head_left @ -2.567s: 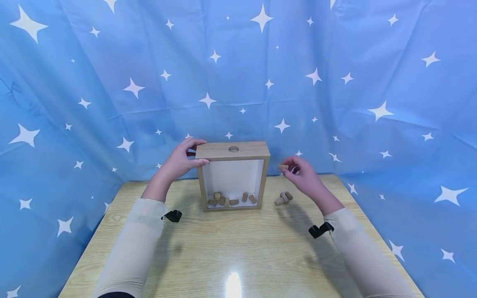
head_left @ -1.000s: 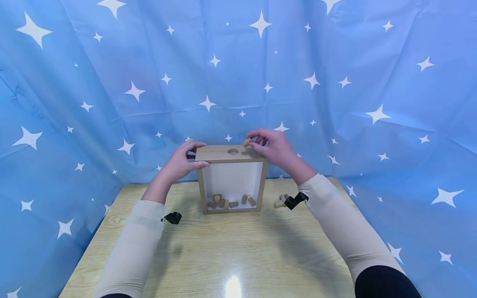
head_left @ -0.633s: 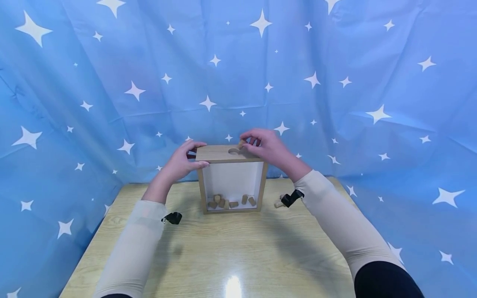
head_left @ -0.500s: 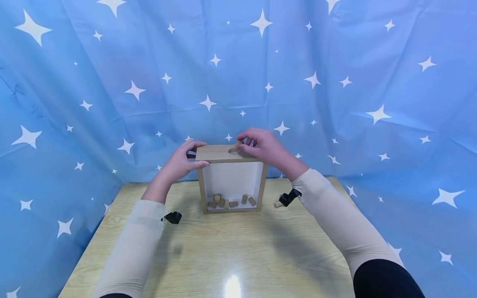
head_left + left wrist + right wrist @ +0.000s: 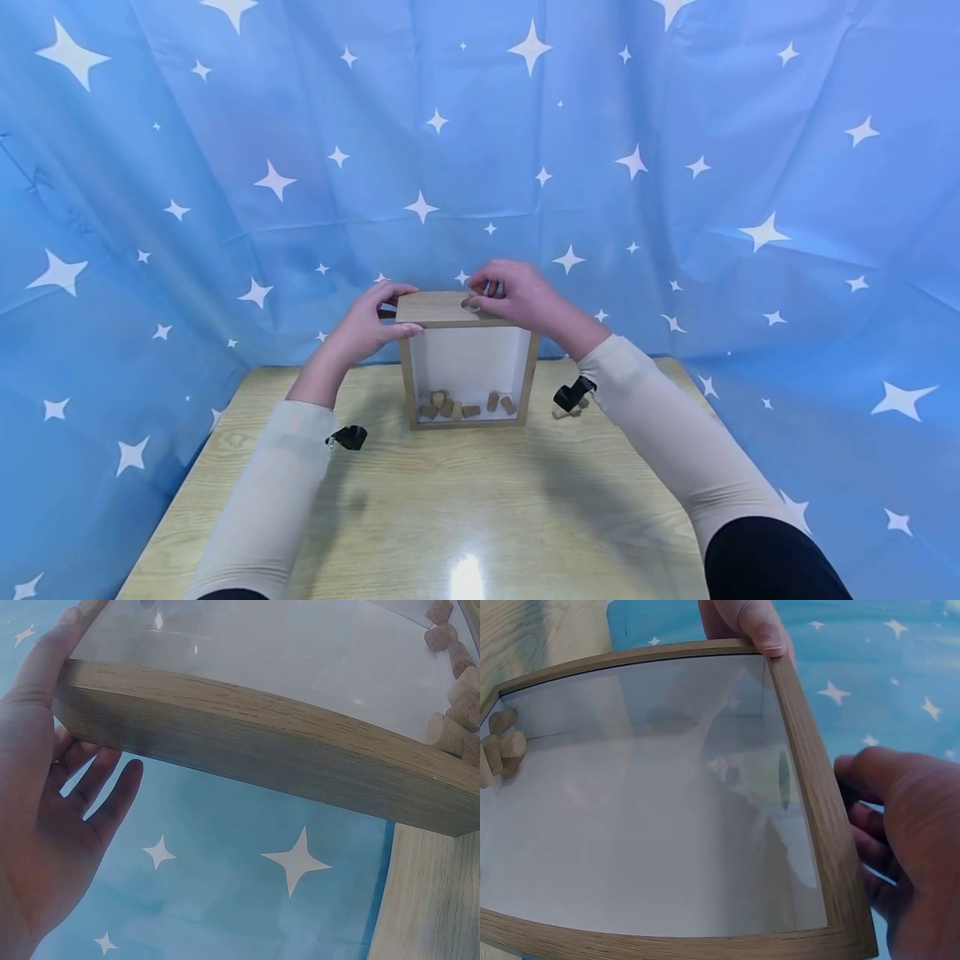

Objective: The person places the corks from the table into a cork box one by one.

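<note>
A: ok, head cam?
B: Left grip (image 5: 362, 327) is spread wide, thumb in front and fingers behind, holding the left end of the box (image 5: 431, 310), which stands upright on the bench (image 5: 420, 517). Right grip (image 5: 521, 292) is pinched small on a cork (image 5: 473, 293), mostly hidden, right at the hole (image 5: 467, 305) up top. Loose corks (image 5: 561, 413) lie on the bench off to the right.
A: Left wrist?
B: Thumb's along the frame. More corks bunch inside the far end.
A: Right wrist?
B: Curled fingers beside the top edge, can't make out the cork there.
</note>
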Demonstrator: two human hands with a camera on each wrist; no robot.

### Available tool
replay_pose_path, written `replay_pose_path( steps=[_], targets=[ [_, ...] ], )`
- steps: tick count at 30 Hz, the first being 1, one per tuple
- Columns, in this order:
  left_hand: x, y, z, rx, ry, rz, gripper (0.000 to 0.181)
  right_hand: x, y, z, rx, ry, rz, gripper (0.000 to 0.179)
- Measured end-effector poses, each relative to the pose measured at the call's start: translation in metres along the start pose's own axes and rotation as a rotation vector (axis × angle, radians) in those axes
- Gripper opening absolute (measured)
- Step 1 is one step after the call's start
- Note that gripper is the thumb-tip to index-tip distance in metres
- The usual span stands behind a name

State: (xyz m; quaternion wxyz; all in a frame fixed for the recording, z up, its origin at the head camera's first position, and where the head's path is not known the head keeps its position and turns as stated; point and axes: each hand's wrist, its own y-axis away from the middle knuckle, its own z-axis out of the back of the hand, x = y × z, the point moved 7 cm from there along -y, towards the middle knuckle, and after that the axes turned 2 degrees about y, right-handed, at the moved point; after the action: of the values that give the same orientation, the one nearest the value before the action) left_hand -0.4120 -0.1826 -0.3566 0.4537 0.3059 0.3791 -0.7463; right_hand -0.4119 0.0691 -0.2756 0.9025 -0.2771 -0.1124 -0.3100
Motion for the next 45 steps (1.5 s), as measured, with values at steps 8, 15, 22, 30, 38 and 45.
replay_pose_path(
  steps=[8,15,22,30,38,45],
  targets=[
    [0.001,0.0,-0.002,0.001,0.0,0.003,0.075,-0.006,0.001,-0.006,0.01,-0.02,-0.013,0.024],
    [0.002,0.0,-0.002,-0.003,0.011,-0.007,0.074,-0.008,0.003,-0.006,-0.006,-0.038,-0.009,0.023],
    [0.002,0.0,-0.002,0.0,0.012,-0.005,0.076,-0.014,0.019,0.01,-0.125,-0.113,-0.044,0.012],
    [0.001,0.002,0.001,-0.01,0.004,-0.002,0.076,-0.029,0.053,0.029,-0.258,-0.154,-0.105,0.009],
    [0.0,0.003,0.002,-0.019,-0.003,0.0,0.077,-0.06,0.094,0.031,-0.329,-0.165,-0.181,0.008],
    [0.0,0.002,0.0,-0.008,-0.008,-0.001,0.078,-0.094,0.129,0.013,-0.251,-0.133,-0.304,0.009]
  ],
)
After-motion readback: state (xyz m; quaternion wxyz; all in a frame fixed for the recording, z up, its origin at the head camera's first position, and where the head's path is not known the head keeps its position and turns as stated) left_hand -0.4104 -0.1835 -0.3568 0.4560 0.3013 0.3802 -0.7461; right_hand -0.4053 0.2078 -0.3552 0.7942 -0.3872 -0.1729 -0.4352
